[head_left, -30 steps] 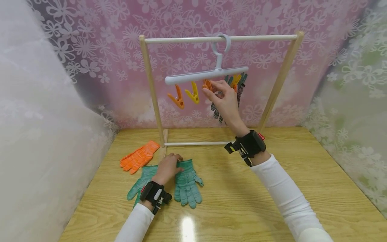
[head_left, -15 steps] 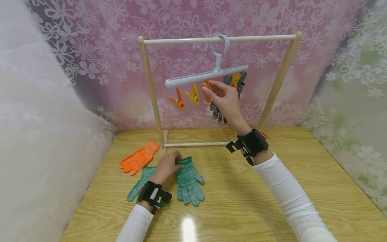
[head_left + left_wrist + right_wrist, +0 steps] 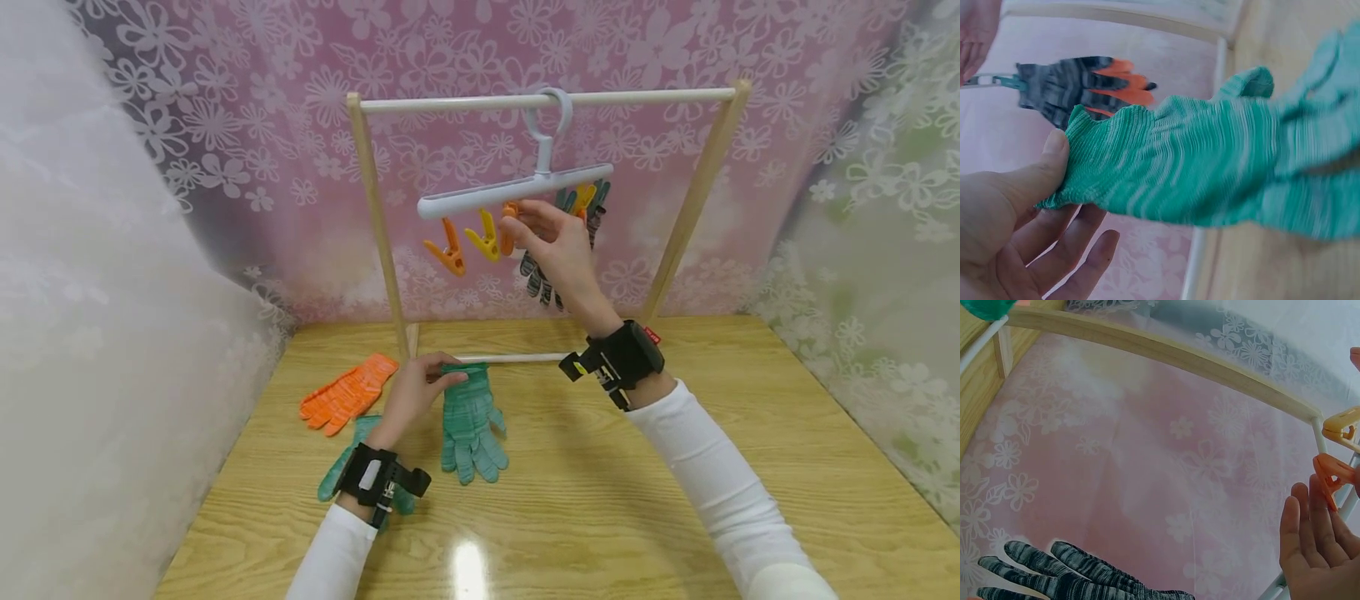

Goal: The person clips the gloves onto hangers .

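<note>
My left hand (image 3: 416,392) pinches the cuff of a green striped glove (image 3: 472,429), between thumb and fingers; its fingers hang down towards the table. In the left wrist view the glove (image 3: 1179,162) stretches away from the thumb. Up at the hanger, my right hand (image 3: 558,246) holds an orange clothespin (image 3: 508,229) under the pale hanger bar (image 3: 480,198). The right wrist view shows that clothespin (image 3: 1335,467) at the fingertips. Left of it hang a yellow clothespin (image 3: 486,237) and another orange clothespin (image 3: 450,254). Behind my right hand hangs a black-and-grey glove (image 3: 536,279), partly hidden.
The hanger's hook sits on the top rail (image 3: 450,103) of a wooden rack (image 3: 371,192). On the table (image 3: 637,500) lie an orange glove (image 3: 348,394) and a second green glove (image 3: 363,429), partly covered by my left wrist. Flowered cloth surrounds the table.
My left hand has raised the green glove by its cuff and carried it away, towards the rack. My right hand stays at the orange clothespin; the hanger's left end has swung slightly right.
</note>
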`<state>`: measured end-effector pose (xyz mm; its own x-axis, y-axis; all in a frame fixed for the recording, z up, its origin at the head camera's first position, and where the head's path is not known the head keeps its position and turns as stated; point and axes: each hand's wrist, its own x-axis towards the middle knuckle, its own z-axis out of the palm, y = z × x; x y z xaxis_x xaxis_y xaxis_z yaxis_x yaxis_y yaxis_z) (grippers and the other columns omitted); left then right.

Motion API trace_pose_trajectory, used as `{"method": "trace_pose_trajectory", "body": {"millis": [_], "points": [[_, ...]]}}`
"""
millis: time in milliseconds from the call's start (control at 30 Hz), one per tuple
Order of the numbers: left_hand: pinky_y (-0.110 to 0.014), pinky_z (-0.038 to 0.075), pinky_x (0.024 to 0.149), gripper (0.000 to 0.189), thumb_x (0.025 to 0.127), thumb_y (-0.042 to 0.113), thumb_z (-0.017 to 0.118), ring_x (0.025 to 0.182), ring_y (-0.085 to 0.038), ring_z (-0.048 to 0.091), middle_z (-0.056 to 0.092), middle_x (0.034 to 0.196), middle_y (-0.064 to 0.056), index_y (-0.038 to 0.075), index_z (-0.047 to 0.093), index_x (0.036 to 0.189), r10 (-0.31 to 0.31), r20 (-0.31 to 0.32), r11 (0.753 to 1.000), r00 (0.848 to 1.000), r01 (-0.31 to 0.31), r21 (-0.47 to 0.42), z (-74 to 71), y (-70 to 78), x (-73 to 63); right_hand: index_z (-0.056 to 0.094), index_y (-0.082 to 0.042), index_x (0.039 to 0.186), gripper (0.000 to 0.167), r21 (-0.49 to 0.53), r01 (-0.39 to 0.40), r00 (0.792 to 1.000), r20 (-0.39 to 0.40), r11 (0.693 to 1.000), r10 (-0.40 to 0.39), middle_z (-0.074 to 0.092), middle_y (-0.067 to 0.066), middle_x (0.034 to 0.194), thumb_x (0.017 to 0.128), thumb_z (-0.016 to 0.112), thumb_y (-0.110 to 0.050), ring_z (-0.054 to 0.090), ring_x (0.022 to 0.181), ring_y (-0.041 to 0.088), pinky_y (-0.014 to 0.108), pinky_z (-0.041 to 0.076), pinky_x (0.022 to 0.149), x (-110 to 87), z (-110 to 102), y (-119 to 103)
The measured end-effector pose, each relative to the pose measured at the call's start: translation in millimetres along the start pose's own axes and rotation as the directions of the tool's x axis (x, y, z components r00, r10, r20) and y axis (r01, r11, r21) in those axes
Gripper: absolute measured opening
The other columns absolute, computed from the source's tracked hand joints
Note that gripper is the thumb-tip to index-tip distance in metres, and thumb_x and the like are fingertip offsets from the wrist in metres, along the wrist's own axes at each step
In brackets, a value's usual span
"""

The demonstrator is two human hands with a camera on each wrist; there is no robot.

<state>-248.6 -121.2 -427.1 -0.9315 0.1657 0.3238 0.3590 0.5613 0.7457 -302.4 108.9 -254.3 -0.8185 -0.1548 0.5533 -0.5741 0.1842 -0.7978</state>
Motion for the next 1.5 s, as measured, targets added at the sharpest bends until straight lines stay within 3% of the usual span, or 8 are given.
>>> {"method": "trace_pose_trajectory", "body": {"millis": [300,567,833,933,1100,1300,1400,1500], "points": [[-0.046,0.057,0.093,0.027,0.101,0.021,0.064,0.107,-0.030,0.070,0.072,0.119,-0.013,0.010,0.069,0.125,0.001,0.002,0.998,1.000,0.000,-0.068,-13.2,21.8,17.7,0.066,-0.001,0.131,0.035,0.131,0.021,1.000,-0.015,0.991,-0.019,0.071,0.014,0.116,0.100,0.068,-0.017,0.069,0.100,0.011,0.032,0.057,0.091,3.8,2,3],[-0.044,0.057,0.095,0.028,0.099,0.023,0.067,0.104,-0.029,0.070,0.074,0.113,-0.015,0.009,0.070,0.123,0.058,-0.096,0.989,0.994,-0.070,-0.127,-15.0,35.0,45.1,0.066,0.000,0.130,0.035,0.100,0.036,0.999,-0.020,0.994,-0.034,0.069,0.013,0.116,0.098,0.070,-0.014,0.068,0.098,0.009,0.034,0.056,0.093,6.9,3,6],[-0.046,0.052,0.104,0.033,0.101,0.020,0.064,0.126,-0.033,0.060,0.063,0.135,-0.018,0.004,0.066,0.131,0.089,-0.120,0.979,0.989,-0.109,-0.171,-14.1,54.7,67.7,0.067,0.001,0.126,0.032,0.110,0.045,0.998,-0.057,0.993,-0.039,0.071,0.013,0.113,0.097,0.071,-0.012,0.068,0.093,0.009,0.031,0.057,0.087,8.6,7,10],[-0.044,0.054,0.100,0.030,0.103,0.016,0.061,0.121,-0.033,0.064,0.067,0.129,-0.018,0.003,0.065,0.130,0.126,-0.116,0.971,0.985,-0.147,-0.189,-11.5,59.1,75.2,0.068,0.001,0.124,0.031,0.130,0.042,0.997,-0.077,0.991,-0.032,0.072,0.011,0.111,0.097,0.071,-0.013,0.068,0.093,0.010,0.031,0.057,0.086,9.2,9,12],[-0.034,0.051,0.077,0.025,0.104,0.012,0.057,0.091,-0.030,0.068,0.070,0.102,-0.020,0.000,0.064,0.125,0.187,-0.122,0.952,0.975,-0.211,-0.222,-9.2,64.3,84.6,0.069,0.000,0.122,0.031,0.149,0.034,0.996,-0.085,0.988,-0.021,0.072,0.007,0.109,0.097,0.071,-0.018,0.067,0.095,0.013,0.032,0.057,0.088,11.2,10,14],[-0.028,0.032,0.062,0.019,0.104,0.010,0.057,0.058,-0.020,0.045,0.049,0.070,-0.010,-0.004,0.064,0.115,0.308,-0.167,0.916,0.937,-0.339,-0.215,-7.9,72.7,94.7,0.071,-0.002,0.120,0.029,0.161,0.030,0.995,-0.095,0.987,-0.015,0.073,0.002,0.104,0.097,0.072,-0.020,0.067,0.097,0.016,0.034,0.056,0.089,13.2,11,15],[-0.028,0.030,0.061,0.014,0.103,0.008,0.059,0.055,-0.020,0.039,0.037,0.066,-0.006,-0.006,0.061,0.106,0.334,-0.194,0.892,0.922,-0.376,-0.250,-6.5,76.8,98.4,0.071,-0.003,0.118,0.028,0.175,0.012,0.995,-0.097,0.985,0.005,0.073,0.001,0.104,0.096,0.073,-0.021,0.067,0.097,0.016,0.034,0.056,0.090,13.2,11,15],[-0.029,0.037,0.064,0.012,0.101,0.006,0.060,0.062,-0.025,0.053,0.040,0.070,-0.008,-0.007,0.060,0.101,0.337,-0.220,0.882,0.915,-0.389,-0.267,-5.6,80.7,100.1,0.072,-0.004,0.117,0.027,0.191,0.002,0.995,-0.098,0.982,0.017,0.073,0.002,0.104,0.097,0.072,-0.021,0.067,0.094,0.017,0.034,0.056,0.090,12.5,12,15]]}}
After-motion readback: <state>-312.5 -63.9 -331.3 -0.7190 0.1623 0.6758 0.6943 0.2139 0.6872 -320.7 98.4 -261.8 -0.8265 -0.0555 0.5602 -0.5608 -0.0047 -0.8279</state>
